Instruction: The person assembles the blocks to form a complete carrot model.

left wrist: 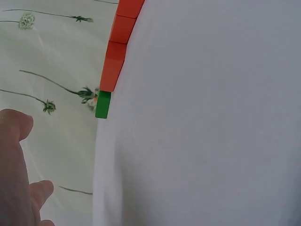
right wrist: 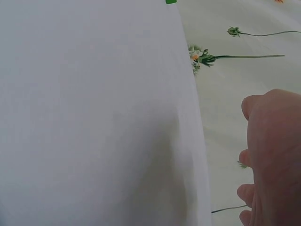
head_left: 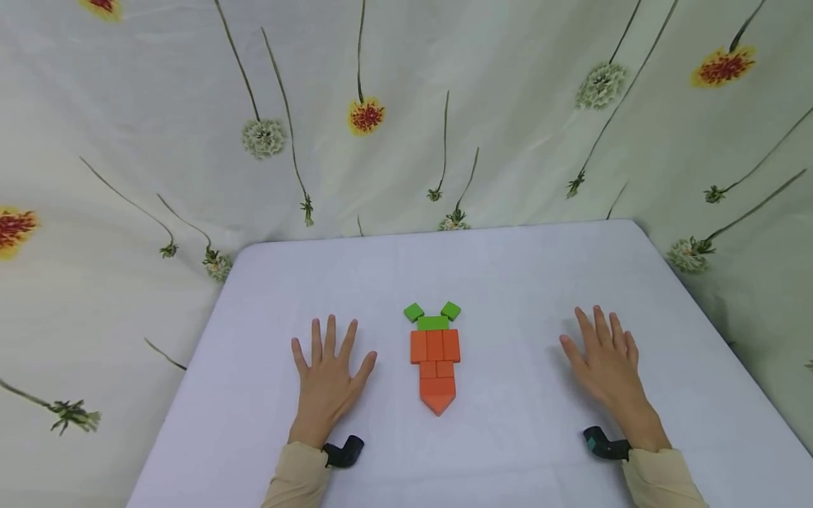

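A carrot shape of flat blocks lies at the middle of the white table [head_left: 508, 282]: several orange blocks [head_left: 435, 367] tapering to a point toward me, with green blocks [head_left: 433, 316] at the far end. My left hand [head_left: 328, 374] lies flat on the table left of it, fingers spread, holding nothing. My right hand [head_left: 606, 360] lies flat to the right, farther from the blocks, also empty. In the left wrist view the orange blocks [left wrist: 117, 44] and a green block [left wrist: 103, 104] show on edge past my left hand [left wrist: 16, 169]. The right wrist view shows my right hand [right wrist: 270, 155] and bare table [right wrist: 94, 117].
A floral cloth [head_left: 381, 106] hangs behind and around the table. Beige sleeves cover both forearms, with a dark wrist camera mount [head_left: 343, 451] on the left and another wrist camera mount [head_left: 606, 446] on the right. The table's edges lie close on the left and right.
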### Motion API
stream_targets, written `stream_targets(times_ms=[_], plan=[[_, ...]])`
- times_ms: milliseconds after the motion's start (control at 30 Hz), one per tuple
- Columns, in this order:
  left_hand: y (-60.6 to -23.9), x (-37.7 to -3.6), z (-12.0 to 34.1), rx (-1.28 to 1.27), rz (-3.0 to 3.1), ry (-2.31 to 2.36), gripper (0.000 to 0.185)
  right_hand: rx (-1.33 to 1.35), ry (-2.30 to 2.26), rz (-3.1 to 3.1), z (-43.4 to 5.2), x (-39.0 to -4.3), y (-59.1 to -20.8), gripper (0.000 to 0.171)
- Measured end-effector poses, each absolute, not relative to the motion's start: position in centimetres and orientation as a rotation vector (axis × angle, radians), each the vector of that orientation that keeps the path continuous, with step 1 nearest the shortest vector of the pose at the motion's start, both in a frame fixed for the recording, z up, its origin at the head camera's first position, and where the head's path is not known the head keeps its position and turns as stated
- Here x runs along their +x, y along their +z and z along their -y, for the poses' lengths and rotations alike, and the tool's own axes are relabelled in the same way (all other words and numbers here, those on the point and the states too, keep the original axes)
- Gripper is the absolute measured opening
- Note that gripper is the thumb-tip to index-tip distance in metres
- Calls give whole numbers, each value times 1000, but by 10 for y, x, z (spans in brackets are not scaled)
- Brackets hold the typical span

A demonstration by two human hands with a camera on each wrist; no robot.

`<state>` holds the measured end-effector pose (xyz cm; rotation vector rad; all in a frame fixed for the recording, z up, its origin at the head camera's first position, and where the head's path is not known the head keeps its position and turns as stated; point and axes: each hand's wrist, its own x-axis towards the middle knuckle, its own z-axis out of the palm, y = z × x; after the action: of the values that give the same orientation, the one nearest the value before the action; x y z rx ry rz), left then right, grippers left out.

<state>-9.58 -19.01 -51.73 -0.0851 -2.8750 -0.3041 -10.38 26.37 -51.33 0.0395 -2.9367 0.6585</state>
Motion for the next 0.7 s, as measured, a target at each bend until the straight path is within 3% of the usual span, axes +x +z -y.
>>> stream_targets(times_ms=[700], plan=[[-516, -119, 188, -170, 2883, -297, 74, -25, 696, 2942, -266, -95, -514, 68]])
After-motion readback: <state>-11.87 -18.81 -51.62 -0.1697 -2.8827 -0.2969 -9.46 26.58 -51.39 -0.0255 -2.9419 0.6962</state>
